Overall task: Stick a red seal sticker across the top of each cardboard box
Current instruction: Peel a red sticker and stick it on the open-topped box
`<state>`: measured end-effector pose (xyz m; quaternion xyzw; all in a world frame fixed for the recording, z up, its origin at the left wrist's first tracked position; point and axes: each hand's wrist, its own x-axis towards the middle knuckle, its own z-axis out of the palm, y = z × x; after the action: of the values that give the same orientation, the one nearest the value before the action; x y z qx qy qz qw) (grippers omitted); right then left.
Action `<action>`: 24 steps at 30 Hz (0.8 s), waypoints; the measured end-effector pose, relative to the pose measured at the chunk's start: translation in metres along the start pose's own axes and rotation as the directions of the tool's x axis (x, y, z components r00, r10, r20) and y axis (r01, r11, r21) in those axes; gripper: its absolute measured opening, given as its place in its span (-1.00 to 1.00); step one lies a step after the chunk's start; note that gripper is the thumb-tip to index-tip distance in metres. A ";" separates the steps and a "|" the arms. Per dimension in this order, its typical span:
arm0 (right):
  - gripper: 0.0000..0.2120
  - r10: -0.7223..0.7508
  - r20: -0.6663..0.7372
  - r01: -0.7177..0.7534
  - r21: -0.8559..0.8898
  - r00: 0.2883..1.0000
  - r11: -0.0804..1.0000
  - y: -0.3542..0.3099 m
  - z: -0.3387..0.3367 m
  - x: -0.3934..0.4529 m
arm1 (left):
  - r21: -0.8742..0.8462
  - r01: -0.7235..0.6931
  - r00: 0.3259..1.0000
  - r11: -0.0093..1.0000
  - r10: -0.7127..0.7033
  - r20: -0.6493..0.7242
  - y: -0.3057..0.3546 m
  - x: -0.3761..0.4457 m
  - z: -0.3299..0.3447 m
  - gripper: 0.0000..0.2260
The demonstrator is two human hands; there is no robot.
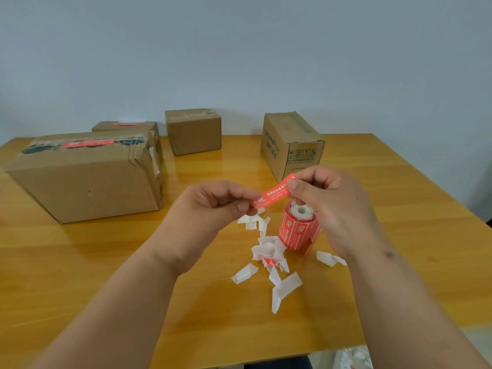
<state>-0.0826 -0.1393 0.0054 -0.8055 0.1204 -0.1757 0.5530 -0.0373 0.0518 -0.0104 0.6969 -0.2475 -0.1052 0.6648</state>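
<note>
I hold one red seal sticker [274, 193] in the air between my two hands. My left hand [213, 206] pinches its lower left end between thumb and fingertips, and my right hand [330, 206] pinches its upper right end the same way, so the strip runs tilted, rising toward the right. Just below the sticker, under my right hand, the roll of red stickers [295, 230] stands upright on the wooden table [106, 262], its white core facing up. Torn white backing scraps [269, 251] lie scattered around the roll's base and toward me. Further out sit four cardboard boxes: a large box [85, 177] at the left with a red seal across its top, a flat box [125, 127] behind it also sealed in red, a middle box [194, 131] and a printed box [290, 145] at the right.
</note>
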 end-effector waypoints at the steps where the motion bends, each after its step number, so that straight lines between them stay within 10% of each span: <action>1: -0.95 0.018 -0.036 -0.017 0.033 0.999 0.999 0.002 0.000 0.000 | -0.066 0.032 0.999 0.997 -0.035 -0.034 -0.002 0.001 -0.001 -0.70; 11: -0.93 -0.042 0.025 0.041 0.011 0.999 0.999 0.000 -0.001 0.006 | -0.073 0.258 0.952 0.963 -0.266 -0.148 0.000 0.020 0.019 -0.90; 17: -0.66 -0.130 0.016 0.127 -0.354 0.991 0.927 -0.007 -0.015 0.032 | 0.095 0.241 0.955 0.966 -0.218 -0.202 0.009 0.050 0.014 -0.91; 24: -0.35 -0.051 -0.093 -0.010 -0.559 0.994 0.829 0.011 -0.020 0.119 | -0.220 0.343 0.874 0.913 -0.396 -0.281 -0.001 0.118 0.004 -0.83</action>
<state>0.0168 -0.2067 0.0198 -0.9229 0.1864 -0.1805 0.2846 0.0619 -0.0092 0.0096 0.6823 0.0108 -0.1363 0.7182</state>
